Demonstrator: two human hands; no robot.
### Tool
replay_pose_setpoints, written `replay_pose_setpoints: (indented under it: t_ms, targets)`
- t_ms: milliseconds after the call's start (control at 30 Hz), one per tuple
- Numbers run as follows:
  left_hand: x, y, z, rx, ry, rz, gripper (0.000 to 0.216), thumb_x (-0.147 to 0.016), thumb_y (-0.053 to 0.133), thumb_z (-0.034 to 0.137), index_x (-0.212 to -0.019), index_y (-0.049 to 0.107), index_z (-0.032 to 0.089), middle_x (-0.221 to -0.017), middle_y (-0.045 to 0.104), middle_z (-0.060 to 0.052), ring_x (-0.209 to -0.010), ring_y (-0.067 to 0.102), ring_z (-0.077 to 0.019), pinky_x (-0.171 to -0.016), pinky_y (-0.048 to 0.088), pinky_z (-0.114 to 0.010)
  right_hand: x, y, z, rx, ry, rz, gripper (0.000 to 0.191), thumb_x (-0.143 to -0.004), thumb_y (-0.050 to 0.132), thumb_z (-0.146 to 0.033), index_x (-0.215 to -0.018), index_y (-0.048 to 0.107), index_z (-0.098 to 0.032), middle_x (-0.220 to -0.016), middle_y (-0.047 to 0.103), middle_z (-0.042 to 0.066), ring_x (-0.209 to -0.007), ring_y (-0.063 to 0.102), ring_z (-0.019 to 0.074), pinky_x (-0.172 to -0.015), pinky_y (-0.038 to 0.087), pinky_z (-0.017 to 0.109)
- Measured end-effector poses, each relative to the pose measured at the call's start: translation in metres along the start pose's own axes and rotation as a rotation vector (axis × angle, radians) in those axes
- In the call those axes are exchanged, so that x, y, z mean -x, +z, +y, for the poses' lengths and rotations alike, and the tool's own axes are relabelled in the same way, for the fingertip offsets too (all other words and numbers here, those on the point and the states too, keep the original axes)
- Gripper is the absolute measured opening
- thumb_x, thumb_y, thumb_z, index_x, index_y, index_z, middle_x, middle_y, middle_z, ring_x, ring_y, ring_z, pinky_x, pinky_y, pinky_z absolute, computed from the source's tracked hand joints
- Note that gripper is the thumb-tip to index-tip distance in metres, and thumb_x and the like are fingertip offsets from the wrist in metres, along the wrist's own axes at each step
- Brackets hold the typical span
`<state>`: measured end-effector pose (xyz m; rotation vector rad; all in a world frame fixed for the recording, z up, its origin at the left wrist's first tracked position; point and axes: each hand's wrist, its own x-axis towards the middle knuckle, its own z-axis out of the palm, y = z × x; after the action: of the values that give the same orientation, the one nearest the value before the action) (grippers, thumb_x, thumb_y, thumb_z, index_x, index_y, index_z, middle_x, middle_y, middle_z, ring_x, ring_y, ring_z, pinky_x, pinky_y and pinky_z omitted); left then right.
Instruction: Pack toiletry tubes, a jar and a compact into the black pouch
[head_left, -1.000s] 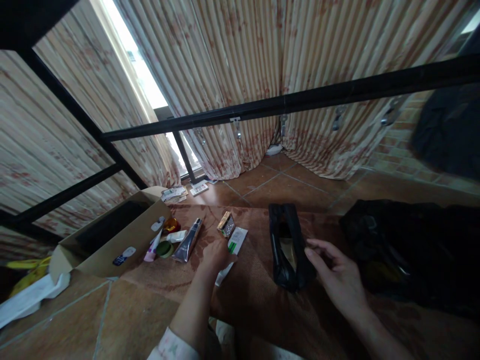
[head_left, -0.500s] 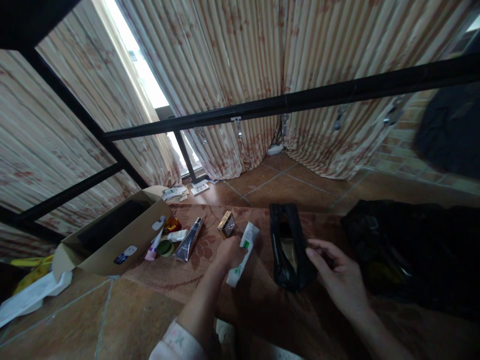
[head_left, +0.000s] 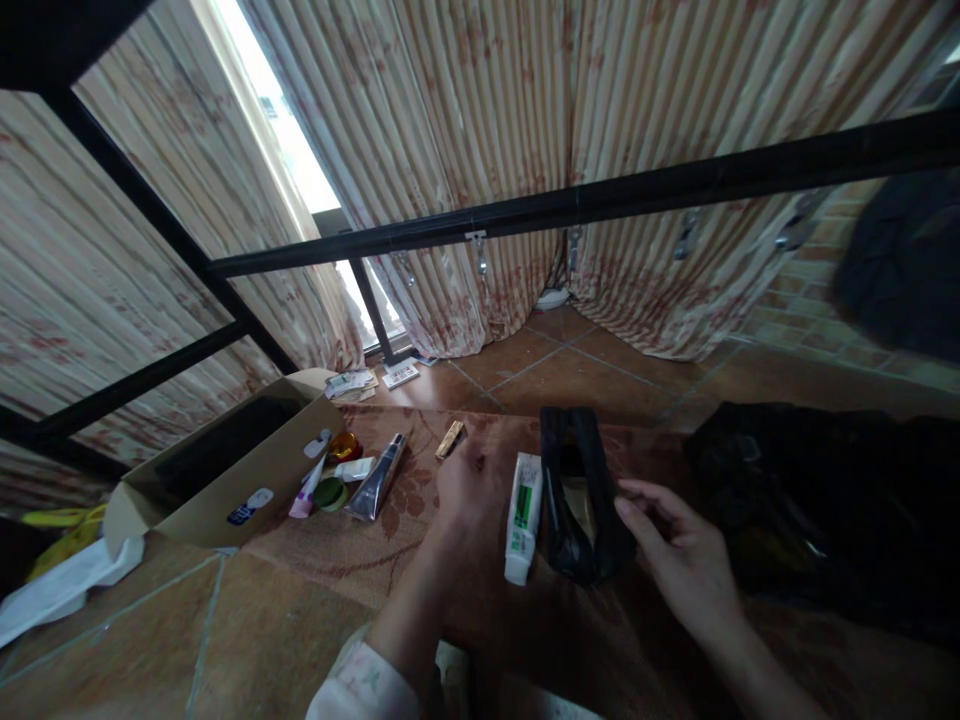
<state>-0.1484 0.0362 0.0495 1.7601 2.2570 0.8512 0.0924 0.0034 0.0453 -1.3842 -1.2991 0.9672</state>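
A black pouch [head_left: 556,540] lies with its zip opening spread, showing a pale lining. Thumb and fingers of my right hand [head_left: 679,540] pinch its right edge. Just left of the pouch, a white and green tube [head_left: 523,520] lies on the brown patterned mat [head_left: 405,565], apart from both hands. My left hand [head_left: 463,485] is low over the mat beside a small gold box [head_left: 450,440] and covers part of it. Motion blurs that hand and its fingers are mostly hidden, so its grip on the box cannot be made out.
On the left stand a cardboard box [head_left: 202,500] and, beside it, a silver tube [head_left: 379,480], a green-lidded jar [head_left: 330,493], an amber jar [head_left: 345,447] and small tubes. A dark bag [head_left: 780,530] lies at right. A black metal bar [head_left: 525,213] crosses before the curtains.
My left hand has let go of the white and green tube, now beside the pouch, and shifted to the gold box. My right hand stays at the pouch's edge.
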Motion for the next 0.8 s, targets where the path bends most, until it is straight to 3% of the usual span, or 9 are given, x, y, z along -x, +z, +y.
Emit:
replay_pose_setpoints:
  t_ms: [67,133,233,333,433,533,800]
  targets:
    - [-0.007,-0.012,-0.004,-0.069,-0.037,0.232,0.030,-0.082,0.054,0.026,-0.111,0.058,0.019,-0.103,0.064,-0.009,-0.098,0.058,-0.0228,-0.082,0.045,-0.031,0.000,0.000,0.001,0.002,-0.005,-0.004,0.039,-0.076,0.063,-0.051,-0.100,0.065,-0.020,-0.075,0.060,0.001,-0.069,0.055,0.0150,-0.061,0.046,0.025]
    - [-0.015,-0.022,-0.012,-0.163,-0.060,0.309,0.045,-0.080,0.057,0.028,-0.123,0.050,0.017,-0.120,0.056,-0.014,-0.114,0.050,-0.0285,-0.093,0.041,-0.037,0.000,0.000,0.001,0.003,-0.008,-0.006,0.040,-0.076,0.063,-0.051,-0.100,0.065,-0.020,-0.076,0.061,0.001,-0.070,0.056,0.0156,-0.062,0.046,0.026]
    - [-0.024,-0.025,-0.027,-0.240,-0.146,0.144,0.050,-0.082,0.055,0.028,-0.128,0.044,0.014,-0.124,0.054,-0.017,-0.117,0.050,-0.0300,-0.094,0.040,-0.037,0.001,0.000,0.001,-0.003,-0.002,-0.007,0.040,-0.076,0.063,-0.051,-0.101,0.065,-0.020,-0.077,0.061,0.001,-0.071,0.056,0.0155,-0.063,0.047,0.026]
    - [-0.028,-0.019,-0.037,-0.270,-0.246,-0.063,0.030,-0.085,0.050,0.027,-0.113,0.054,0.018,-0.106,0.066,-0.013,-0.100,0.061,-0.0269,-0.081,0.044,-0.032,0.001,0.000,0.001,-0.004,-0.003,0.003,0.039,-0.076,0.063,-0.050,-0.100,0.065,-0.020,-0.078,0.062,0.002,-0.073,0.057,0.0159,-0.064,0.048,0.026]
    - [-0.029,-0.013,-0.038,-0.250,-0.295,-0.090,0.021,-0.084,0.052,0.029,-0.100,0.060,0.019,-0.096,0.069,-0.010,-0.091,0.064,-0.0253,-0.074,0.043,-0.030,0.001,-0.001,0.000,0.015,-0.006,0.017,0.039,-0.075,0.064,-0.050,-0.099,0.066,-0.020,-0.078,0.062,0.002,-0.074,0.058,0.0165,-0.064,0.048,0.026]
    - [-0.031,-0.011,-0.038,-0.009,-0.262,-0.059,0.020,-0.082,0.055,0.028,-0.097,0.063,0.017,-0.091,0.070,-0.008,-0.085,0.064,-0.0211,-0.072,0.043,-0.027,0.001,-0.002,-0.001,0.031,0.003,0.021,0.041,-0.074,0.064,-0.052,-0.099,0.066,-0.020,-0.078,0.062,0.002,-0.074,0.057,0.0161,-0.064,0.048,0.026]
    - [-0.024,-0.004,-0.019,0.969,-0.154,-0.088,0.031,-0.070,0.070,0.037,-0.088,0.065,0.012,-0.071,0.064,-0.001,-0.059,0.055,-0.0106,-0.056,0.042,-0.021,0.001,-0.002,-0.001,0.024,0.005,0.018,0.043,-0.073,0.065,-0.052,-0.101,0.067,-0.019,-0.083,0.065,0.003,-0.076,0.060,0.0168,-0.065,0.049,0.026]
